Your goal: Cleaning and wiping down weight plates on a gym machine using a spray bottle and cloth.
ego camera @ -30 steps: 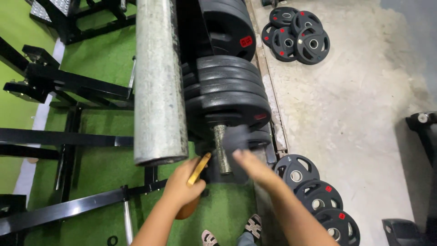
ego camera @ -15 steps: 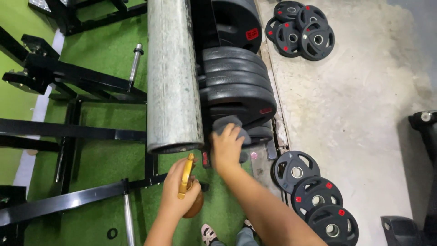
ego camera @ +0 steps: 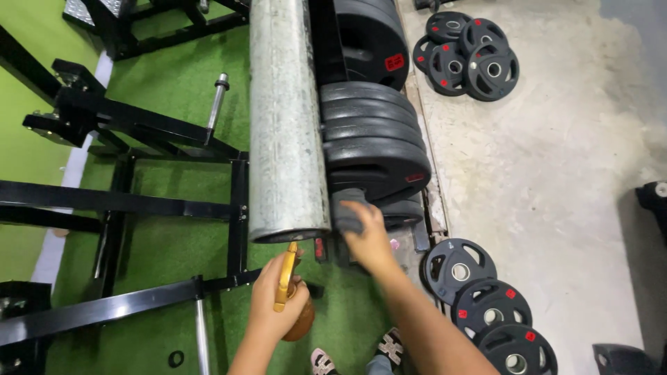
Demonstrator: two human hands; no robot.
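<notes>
My left hand (ego camera: pixel 274 295) grips a brown spray bottle (ego camera: pixel 297 321) with a gold trigger (ego camera: pixel 284 282), low in the head view, just below the end of a thick grey metal post (ego camera: pixel 285 118). My right hand (ego camera: pixel 368 239) presses a dark grey cloth (ego camera: pixel 345 210) against the peg under a stack of black weight plates (ego camera: pixel 372 142) on the rack. The peg itself is hidden by the cloth and hand.
Black steel machine frames (ego camera: pixel 118 205) cross the green turf (ego camera: pixel 167 250) at left. Loose black plates lie on the concrete floor at lower right (ego camera: pixel 486 305) and upper right (ego camera: pixel 465 59). My shoes (ego camera: pixel 385 347) show at the bottom edge.
My right hand has gone from beside the bare rusty peg to covering it with the cloth. The view has shifted left. The left hand keeps hold of the bottle.
</notes>
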